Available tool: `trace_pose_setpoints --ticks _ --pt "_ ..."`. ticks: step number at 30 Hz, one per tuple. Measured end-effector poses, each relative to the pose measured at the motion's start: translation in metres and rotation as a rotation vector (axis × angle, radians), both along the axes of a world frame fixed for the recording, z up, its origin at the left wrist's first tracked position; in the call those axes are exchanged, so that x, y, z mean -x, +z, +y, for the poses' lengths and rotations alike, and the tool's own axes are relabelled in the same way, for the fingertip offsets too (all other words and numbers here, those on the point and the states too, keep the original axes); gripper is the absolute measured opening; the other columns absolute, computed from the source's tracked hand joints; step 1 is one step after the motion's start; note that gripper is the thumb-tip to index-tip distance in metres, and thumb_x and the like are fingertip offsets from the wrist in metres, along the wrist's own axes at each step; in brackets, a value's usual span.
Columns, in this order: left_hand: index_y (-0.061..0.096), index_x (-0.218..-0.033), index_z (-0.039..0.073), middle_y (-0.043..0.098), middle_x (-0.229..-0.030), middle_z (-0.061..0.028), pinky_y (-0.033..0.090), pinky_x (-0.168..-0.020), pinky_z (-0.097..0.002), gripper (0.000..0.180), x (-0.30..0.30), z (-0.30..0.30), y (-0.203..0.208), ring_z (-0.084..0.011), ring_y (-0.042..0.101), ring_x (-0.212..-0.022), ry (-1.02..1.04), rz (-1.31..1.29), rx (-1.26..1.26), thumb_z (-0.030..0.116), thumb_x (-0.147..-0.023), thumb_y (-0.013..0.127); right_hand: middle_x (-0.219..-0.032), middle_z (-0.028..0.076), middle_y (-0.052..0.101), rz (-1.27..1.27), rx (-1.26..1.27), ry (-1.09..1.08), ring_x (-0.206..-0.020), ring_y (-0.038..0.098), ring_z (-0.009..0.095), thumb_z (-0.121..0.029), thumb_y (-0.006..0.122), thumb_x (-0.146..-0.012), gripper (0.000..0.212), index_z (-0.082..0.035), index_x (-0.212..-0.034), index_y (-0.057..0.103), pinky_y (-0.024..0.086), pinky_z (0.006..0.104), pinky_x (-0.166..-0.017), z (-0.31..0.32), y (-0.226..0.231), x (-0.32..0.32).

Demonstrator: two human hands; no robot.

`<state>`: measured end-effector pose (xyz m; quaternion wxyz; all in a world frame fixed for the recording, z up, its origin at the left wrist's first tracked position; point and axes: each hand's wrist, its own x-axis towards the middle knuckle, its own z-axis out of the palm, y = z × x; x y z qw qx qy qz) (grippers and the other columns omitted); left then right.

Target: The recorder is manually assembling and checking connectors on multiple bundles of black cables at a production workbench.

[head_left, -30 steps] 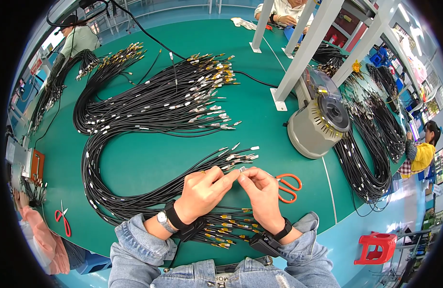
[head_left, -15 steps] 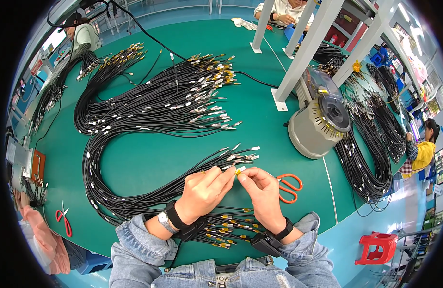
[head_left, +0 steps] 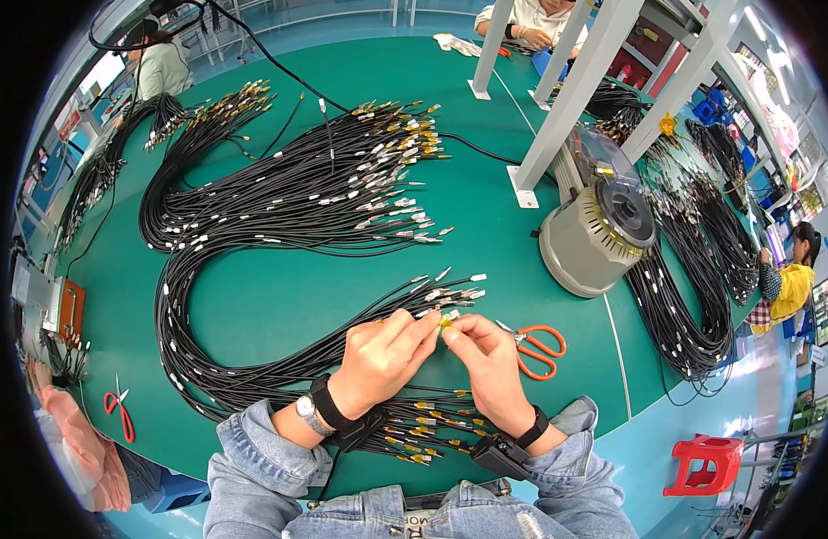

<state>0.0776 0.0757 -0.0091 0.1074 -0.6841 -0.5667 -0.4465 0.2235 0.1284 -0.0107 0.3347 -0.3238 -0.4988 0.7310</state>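
Just right of the middle, the fingertips of my two hands meet around a small piece of yellow tape [head_left: 446, 321] at a cable end. My left hand [head_left: 383, 355] is closed in a pinch on the cable, its body mostly hidden by the fingers. My right hand [head_left: 490, 368] pinches the yellow tape between thumb and forefinger. Beyond my fingers lie the white-tagged ends of a curved bundle of black cables [head_left: 185, 314]. Below my hands, cable ends with yellow tags [head_left: 423, 431] spread out. Orange-handled scissors [head_left: 541, 352] rest beside my right hand.
A large black cable bundle [head_left: 279, 189] covers the far left of the green table [head_left: 486, 234]. A grey tape dispenser [head_left: 594, 238] stands right, by metal posts [head_left: 558, 117]. Red scissors [head_left: 118, 413] lie at left. Other people sit around; a red stool [head_left: 704, 464] is on the floor.
My right hand has shifted slightly left, and the blades of the orange-handled scissors now show. The yellow tape sits a little differently at my fingertips. My left hand stays nearly still.
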Motion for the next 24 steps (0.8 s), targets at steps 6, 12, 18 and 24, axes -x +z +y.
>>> trace_pose_setpoints --ticks 6,12,18,24 --pt "0.06 -0.085 0.003 0.052 -0.061 -0.0039 0.041 -0.039 -0.0279 0.017 -0.0004 0.001 -0.0045 -0.0169 0.052 -0.045 -0.024 -0.142 0.06 0.004 -0.071 0.07 -0.086 -0.001 0.058 -0.062 -0.129 -0.035 -0.079 0.052 0.006 -0.007 0.06 -0.085 0.007 -0.001 -0.086 0.059 0.042 0.0212 -0.073 0.0014 -0.0013 -0.001" --pt "0.059 -0.084 0.002 0.057 -0.066 -0.0064 0.043 -0.041 -0.029 0.012 -0.0009 0.0013 -0.0057 -0.0203 0.056 -0.05 -0.055 -0.174 0.074 0.003 -0.074 0.067 -0.084 -0.001 0.058 -0.054 -0.175 -0.049 -0.077 0.053 0.006 -0.009 0.061 -0.085 0.008 -0.001 -0.084 0.059 0.042 0.0205 -0.071 0.002 -0.0017 -0.0001" --pt "0.06 -0.081 0.0 0.06 -0.064 -0.01 0.045 -0.044 -0.0288 0.006 -0.0048 -0.0005 -0.0022 -0.022 0.058 -0.049 -0.063 -0.266 0.132 -0.001 -0.076 0.063 -0.083 -0.001 0.059 -0.059 -0.169 -0.043 -0.077 0.053 0.005 -0.01 0.061 -0.085 0.009 -0.001 -0.085 0.06 0.043 0.02 -0.07 0.0013 -0.0019 0.0003" --pt "0.058 -0.082 0.001 0.058 -0.061 -0.0101 0.045 -0.045 -0.0295 0.003 -0.0051 -0.0008 -0.002 -0.0223 0.059 -0.051 -0.081 -0.332 0.222 0.001 -0.08 0.06 -0.082 -0.002 0.059 -0.045 -0.167 -0.059 -0.076 0.053 0.004 -0.011 0.062 -0.085 0.01 -0.001 -0.084 0.06 0.043 0.0196 -0.07 0.0021 -0.0031 0.0012"
